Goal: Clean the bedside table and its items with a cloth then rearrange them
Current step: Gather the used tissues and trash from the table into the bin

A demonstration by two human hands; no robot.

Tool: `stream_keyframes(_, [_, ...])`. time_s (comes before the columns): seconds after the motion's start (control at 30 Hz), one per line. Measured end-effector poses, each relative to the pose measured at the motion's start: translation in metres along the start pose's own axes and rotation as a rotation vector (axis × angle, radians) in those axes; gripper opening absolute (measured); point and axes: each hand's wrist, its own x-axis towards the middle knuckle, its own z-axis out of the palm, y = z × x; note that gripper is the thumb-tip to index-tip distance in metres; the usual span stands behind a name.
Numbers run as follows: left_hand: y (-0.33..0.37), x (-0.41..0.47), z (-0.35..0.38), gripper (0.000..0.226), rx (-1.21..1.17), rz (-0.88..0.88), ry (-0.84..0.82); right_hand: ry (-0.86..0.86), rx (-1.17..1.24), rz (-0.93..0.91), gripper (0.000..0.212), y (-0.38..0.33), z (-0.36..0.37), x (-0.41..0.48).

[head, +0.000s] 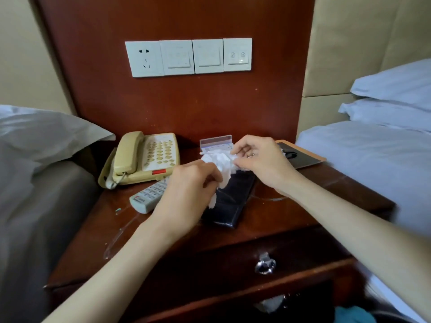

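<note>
Both hands (224, 173) gripping white cloth (220, 163), above bedside table (291, 206)

Wooden bedside table (291, 217), telephone (144, 157), remote (149, 194), dark packet (229, 201), tray (300, 153)

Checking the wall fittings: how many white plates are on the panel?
4, in one row: a socket plate leftmost, then three switch plates.

Both bare forearms extend forward; left hand (186, 194) and right hand (258, 159) meet, fingers curled, pinching.
</note>
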Motion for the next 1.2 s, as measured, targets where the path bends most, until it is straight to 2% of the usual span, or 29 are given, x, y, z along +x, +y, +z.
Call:
stream_keyframes(0.17, [0.033,-0.012,0.011,0.016,-0.077,0.075,-0.012,0.138,0.203,0.000,0.029,0.007,-0.033,-0.046])
stream_keyframes(0.33, [0.071,-0.028,0.036,0.015,-0.249,0.126,-0.070,0.338,0.282,0.027,0.029,0.019,-0.068,-0.106])
stream_keyframes(0.6, [0.130,-0.058,0.109,0.016,-0.450,0.160,-0.250,0.507,0.254,0.166,0.032,0.046,-0.117,-0.211])
stream_keyframes(0.7, [0.142,-0.074,0.136,0.015,-0.513,0.137,-0.336,0.527,0.247,0.237,0.042,0.058,-0.125,-0.243])
stream_keyframes(0.8, [0.149,-0.089,0.165,0.009,-0.598,0.054,-0.456,0.587,0.176,0.326,0.039,0.071,-0.123,-0.273])
stream_keyframes(0.87, [0.152,-0.101,0.183,0.006,-0.634,-0.025,-0.553,0.598,0.112,0.408,0.036,0.079,-0.119,-0.293])
stream_keyframes(0.97, [0.155,-0.122,0.207,0.014,-0.663,-0.112,-0.668,0.564,0.052,0.543,0.039,0.091,-0.114,-0.322])
stream_keyframes(1.1, [0.159,-0.142,0.223,0.014,-0.660,-0.138,-0.754,0.410,-0.035,0.703,0.047,0.105,-0.110,-0.358])
stream_keyframes(1.2, [0.162,-0.151,0.227,0.011,-0.647,-0.151,-0.806,0.349,-0.098,0.786,0.044,0.113,-0.110,-0.375])
